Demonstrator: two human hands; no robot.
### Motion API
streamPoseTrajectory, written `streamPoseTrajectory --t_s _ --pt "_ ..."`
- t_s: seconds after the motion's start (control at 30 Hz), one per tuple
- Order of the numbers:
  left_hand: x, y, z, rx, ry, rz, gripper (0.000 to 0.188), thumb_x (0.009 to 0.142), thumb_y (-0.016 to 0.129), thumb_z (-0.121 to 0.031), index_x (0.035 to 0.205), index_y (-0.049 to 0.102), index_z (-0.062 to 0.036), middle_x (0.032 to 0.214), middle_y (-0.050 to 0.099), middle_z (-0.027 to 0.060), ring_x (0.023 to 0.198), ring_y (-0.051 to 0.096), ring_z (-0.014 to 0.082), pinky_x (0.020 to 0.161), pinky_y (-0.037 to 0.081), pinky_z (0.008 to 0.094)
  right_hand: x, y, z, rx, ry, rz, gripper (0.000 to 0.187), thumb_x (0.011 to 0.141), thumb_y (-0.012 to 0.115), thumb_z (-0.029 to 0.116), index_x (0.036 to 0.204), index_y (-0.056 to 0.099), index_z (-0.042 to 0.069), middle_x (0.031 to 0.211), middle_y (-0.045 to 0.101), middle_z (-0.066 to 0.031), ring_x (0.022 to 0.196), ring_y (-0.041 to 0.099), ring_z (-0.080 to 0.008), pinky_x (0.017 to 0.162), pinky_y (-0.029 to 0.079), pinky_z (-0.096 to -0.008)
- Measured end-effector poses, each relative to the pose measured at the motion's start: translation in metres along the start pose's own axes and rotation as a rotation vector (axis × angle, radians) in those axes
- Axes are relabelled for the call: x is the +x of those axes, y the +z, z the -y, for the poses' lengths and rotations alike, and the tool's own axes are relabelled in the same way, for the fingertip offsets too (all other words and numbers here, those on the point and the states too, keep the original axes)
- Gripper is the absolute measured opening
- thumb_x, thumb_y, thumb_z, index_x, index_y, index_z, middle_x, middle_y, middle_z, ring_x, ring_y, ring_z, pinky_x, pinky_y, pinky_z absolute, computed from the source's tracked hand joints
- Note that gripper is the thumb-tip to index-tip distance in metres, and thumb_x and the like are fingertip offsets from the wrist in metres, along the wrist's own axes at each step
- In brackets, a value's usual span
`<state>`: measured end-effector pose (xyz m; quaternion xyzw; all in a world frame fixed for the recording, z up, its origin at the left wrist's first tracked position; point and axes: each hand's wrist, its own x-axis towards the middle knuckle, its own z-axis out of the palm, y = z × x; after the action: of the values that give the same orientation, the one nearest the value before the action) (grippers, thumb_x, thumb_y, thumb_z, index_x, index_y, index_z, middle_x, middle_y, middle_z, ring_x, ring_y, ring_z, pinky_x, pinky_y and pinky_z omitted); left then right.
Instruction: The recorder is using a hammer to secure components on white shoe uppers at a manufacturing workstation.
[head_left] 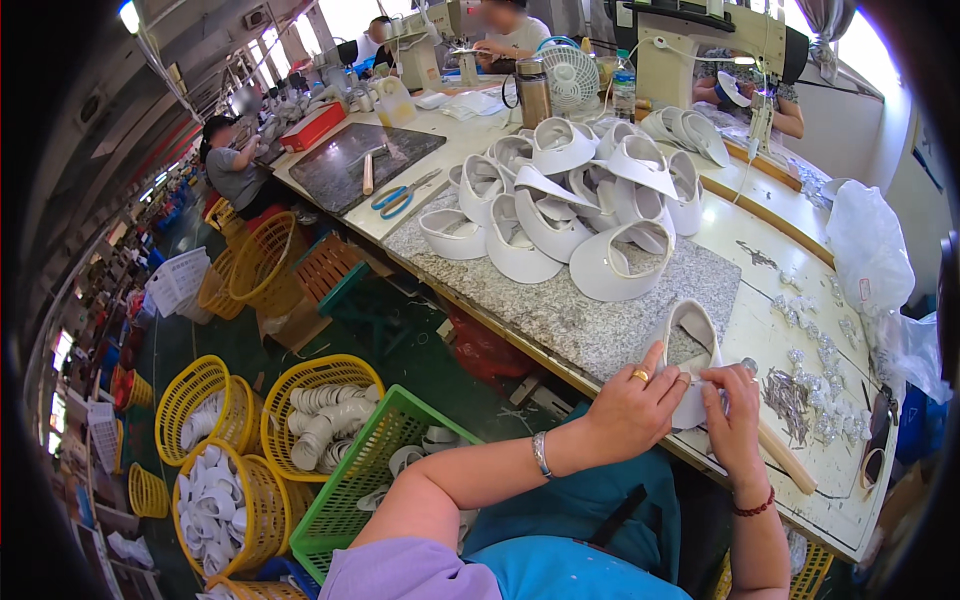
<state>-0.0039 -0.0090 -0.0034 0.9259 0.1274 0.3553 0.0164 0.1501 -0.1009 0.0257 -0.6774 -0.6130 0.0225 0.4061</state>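
Note:
At the table's near edge, both my hands are on one white shoe upper [697, 318], its looped opening standing up at the far side. My left hand [632, 405] is closed on the upper's left side, with rings on its fingers. My right hand [735, 425] pinches the upper's near right part; the fingertips hide what lies between them. Close beside the right hand lies a hammer with a wooden handle [787, 458]. Just beyond my hands, a heap of white shoe uppers [622, 262] rests on a speckled stone slab [450, 275].
Right of my hands lie thin metal pieces [787, 400] and shiny clear ornaments [828, 370]. Farther left are blue-handled scissors [405, 195] and a dark slab [350, 165]. A green crate [365, 440] and yellow baskets [270, 410] of uppers stand on the floor at left. Co-workers sit at sewing machines beyond.

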Motion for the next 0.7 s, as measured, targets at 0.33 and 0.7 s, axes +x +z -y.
streamPoseTrajectory --t_s 0.33,0.7 --pt "-0.003 -0.002 -0.011 0.136 0.035 0.062 0.044 0.072 0.061 -0.017 0.113 0.058 -0.0009 0.107 0.054 0.0140 0.114 0.050 0.0402 0.070 0.047 0.0358 -0.040 -0.049 -0.014 -0.466 0.012 0.148 0.033 0.074 0.059 0.002 0.106 0.056 0.005 0.101 0.054 -0.0129 0.095 0.051 -0.0321 0.083 0.038 -0.0419" --pt "-0.004 0.007 0.006 -0.022 -0.023 -0.061 0.045 0.073 0.060 -0.013 0.116 0.055 -0.0010 0.117 0.060 0.0127 0.116 0.052 0.0375 0.080 0.045 0.0427 -0.027 -0.050 -0.046 -0.396 -0.026 0.048 0.034 0.080 0.060 0.004 0.114 0.054 0.006 0.099 0.058 -0.0143 0.090 0.057 -0.0319 0.077 0.046 -0.0374"
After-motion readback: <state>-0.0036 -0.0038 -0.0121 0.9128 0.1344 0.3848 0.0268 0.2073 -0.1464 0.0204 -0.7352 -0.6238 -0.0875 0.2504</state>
